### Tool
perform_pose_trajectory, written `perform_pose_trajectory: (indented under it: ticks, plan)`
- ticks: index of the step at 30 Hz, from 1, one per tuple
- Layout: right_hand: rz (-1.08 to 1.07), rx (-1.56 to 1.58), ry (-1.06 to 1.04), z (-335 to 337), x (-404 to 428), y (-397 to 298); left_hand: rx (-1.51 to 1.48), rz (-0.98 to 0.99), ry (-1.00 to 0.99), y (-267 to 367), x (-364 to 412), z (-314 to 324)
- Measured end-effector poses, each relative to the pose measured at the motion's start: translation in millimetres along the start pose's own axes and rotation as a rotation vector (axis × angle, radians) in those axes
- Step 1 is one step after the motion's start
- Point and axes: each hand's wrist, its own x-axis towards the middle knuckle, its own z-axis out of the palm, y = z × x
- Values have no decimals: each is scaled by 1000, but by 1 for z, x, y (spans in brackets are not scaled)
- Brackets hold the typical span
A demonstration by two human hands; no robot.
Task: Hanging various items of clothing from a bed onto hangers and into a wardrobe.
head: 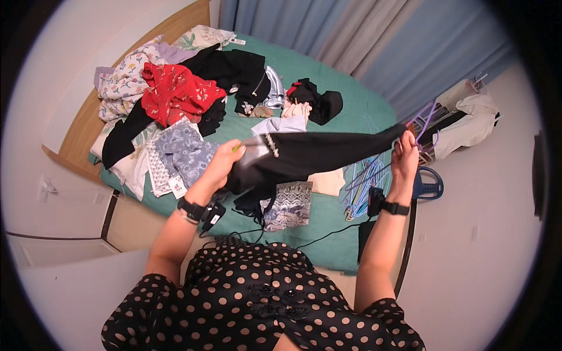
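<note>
A black garment (325,151) is stretched in the air between my two hands, above the bed. My left hand (221,164) grips its left end, near a strip of pale trim and a blurred whitish patch. A small yellow-green thing shows at that thumb; what it is I cannot tell. My right hand (405,153), raised higher, pinches the narrow right end. A purple clothes hanger (425,125) shows right beside these fingers; whether they hold it too is unclear. Below the garment lie a grey patterned folded cloth (287,206) and a cream folded cloth (327,181).
On the green bed sheet (325,245) are a red printed garment (180,94), black clothes (237,66), a blue-grey garment (186,147) and a pile of hangers (366,184). A clothes rack (465,118) and a blue plastic stool (429,183) stand at right. Black cables cross the near edge.
</note>
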Motion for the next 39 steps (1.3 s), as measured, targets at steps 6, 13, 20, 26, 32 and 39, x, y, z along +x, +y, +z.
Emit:
perform_pose_trajectory:
  ticks: [6, 13, 20, 26, 32, 39]
  plan:
    - [70, -199, -76, -6, -26, 23, -589, -180, -384, 61, 5, 52]
    - [367, 15, -268, 2, -122, 77, -915, -226, -367, 50, 8, 92]
    - [572, 170, -276, 9, -167, 109, -1026, -235, -444, 67, -4, 94]
    - [578, 356, -349, 43, -159, 126, -994, -316, -303, 60, -19, 102]
    - [583, 314, -231, 50, -157, 129, -848, -312, -284, 31, -42, 117]
    - [413, 69, -113, 42, -152, 66, -606, -467, -302, 22, -60, 93]
